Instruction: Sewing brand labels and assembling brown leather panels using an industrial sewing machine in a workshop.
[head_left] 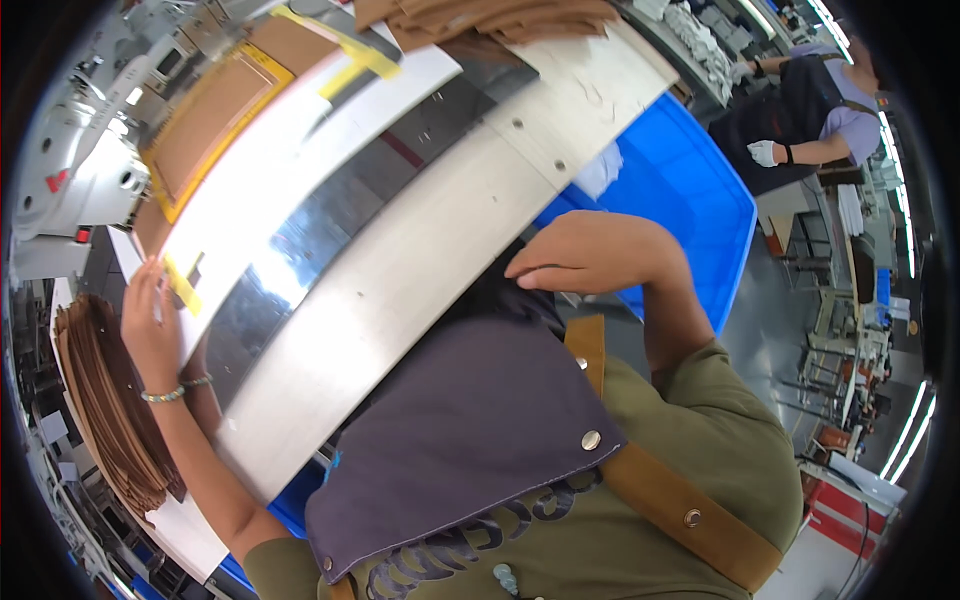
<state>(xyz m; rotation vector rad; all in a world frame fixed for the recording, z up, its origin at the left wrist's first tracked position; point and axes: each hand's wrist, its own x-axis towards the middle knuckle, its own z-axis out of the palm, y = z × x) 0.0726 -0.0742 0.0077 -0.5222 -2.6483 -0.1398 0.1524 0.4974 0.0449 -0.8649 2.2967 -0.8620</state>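
My left hand [150, 325] lies with its fingers stretched out at the near-left end of a glossy white board [240, 215], beside a strip of yellow tape [183, 285]. A beaded bracelet circles that wrist. Beyond the board, a brown panel [215, 125] sits inside a yellow frame [255, 105]. My right hand [590, 250] is bent at the wrist with its fingers curled together, in front of the metal table edge [440, 235] and just above my dark apron [460, 420]. Whatever its fingers may hold is hidden.
Brown strips are stacked at the left [110, 400] and a pile of brown pieces [490, 20] lies at the far end. A white machine [85, 175] stands at far left. A blue bin [690, 200] with white cloth [600, 172] is at right; beyond it, a person [790, 120] wears white gloves.
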